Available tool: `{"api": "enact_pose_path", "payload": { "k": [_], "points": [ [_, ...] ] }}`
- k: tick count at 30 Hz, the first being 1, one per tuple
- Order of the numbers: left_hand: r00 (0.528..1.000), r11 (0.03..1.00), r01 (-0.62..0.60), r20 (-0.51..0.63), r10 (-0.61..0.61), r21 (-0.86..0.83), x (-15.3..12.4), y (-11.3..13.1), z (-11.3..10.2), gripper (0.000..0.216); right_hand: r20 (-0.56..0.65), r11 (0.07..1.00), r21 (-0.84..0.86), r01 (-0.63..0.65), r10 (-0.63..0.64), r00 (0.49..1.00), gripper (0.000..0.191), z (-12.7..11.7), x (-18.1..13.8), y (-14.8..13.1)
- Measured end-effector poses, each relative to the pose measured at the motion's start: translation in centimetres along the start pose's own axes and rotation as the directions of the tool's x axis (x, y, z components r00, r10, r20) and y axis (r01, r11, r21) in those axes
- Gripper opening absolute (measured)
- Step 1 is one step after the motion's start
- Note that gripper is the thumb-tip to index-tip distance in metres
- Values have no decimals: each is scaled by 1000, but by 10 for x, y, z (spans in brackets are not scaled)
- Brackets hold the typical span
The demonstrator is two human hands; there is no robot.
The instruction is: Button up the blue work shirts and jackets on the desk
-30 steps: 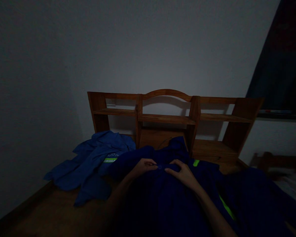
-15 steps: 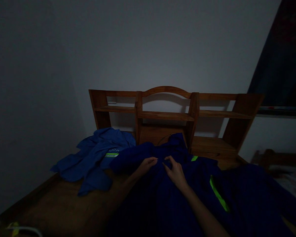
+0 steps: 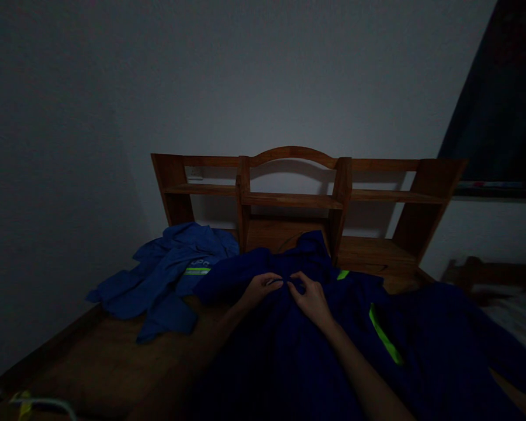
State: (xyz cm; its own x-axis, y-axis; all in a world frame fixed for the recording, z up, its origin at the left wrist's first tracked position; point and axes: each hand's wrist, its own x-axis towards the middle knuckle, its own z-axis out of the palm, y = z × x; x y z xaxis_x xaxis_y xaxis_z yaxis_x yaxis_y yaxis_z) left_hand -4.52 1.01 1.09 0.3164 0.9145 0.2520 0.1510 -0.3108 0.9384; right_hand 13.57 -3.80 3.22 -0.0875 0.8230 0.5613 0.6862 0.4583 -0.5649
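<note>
A dark blue work jacket (image 3: 284, 351) with bright green strips lies spread in front of me, its collar end toward the shelf. My left hand (image 3: 261, 289) is closed in a pinch on the cloth at the middle of its front. Close beside it, my right hand (image 3: 310, 299) pinches the same part between thumb and forefinger, other fingers curled. The fingertips of both hands nearly meet. In the dim light I cannot make out any button or zip between them.
A lighter blue garment (image 3: 170, 275) with a reflective strip lies crumpled at the left on the wooden surface (image 3: 100, 362). Behind stands a wooden shelf unit (image 3: 293, 202) against the wall. More dark blue cloth (image 3: 438, 327) spreads to the right. A pale cord (image 3: 48, 402) lies at the lower left.
My hands have come closer together, the fingertips now almost touching over the jacket front. The view has shifted slightly, so the shelf and garments sit a little higher.
</note>
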Motion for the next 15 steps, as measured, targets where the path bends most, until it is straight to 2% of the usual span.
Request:
{"api": "enact_pose_path", "payload": {
  "k": [6,15],
  "points": [
    [999,996,-47,5,46,81,1,-11,0,42,44,999,3,36,-37,998,19,0,-2,-2],
    [979,953,-198,-6,205,230,-6,-4,2,32,53,996,55,75,-78,996,18,-2,-2,-3]
  ]
}}
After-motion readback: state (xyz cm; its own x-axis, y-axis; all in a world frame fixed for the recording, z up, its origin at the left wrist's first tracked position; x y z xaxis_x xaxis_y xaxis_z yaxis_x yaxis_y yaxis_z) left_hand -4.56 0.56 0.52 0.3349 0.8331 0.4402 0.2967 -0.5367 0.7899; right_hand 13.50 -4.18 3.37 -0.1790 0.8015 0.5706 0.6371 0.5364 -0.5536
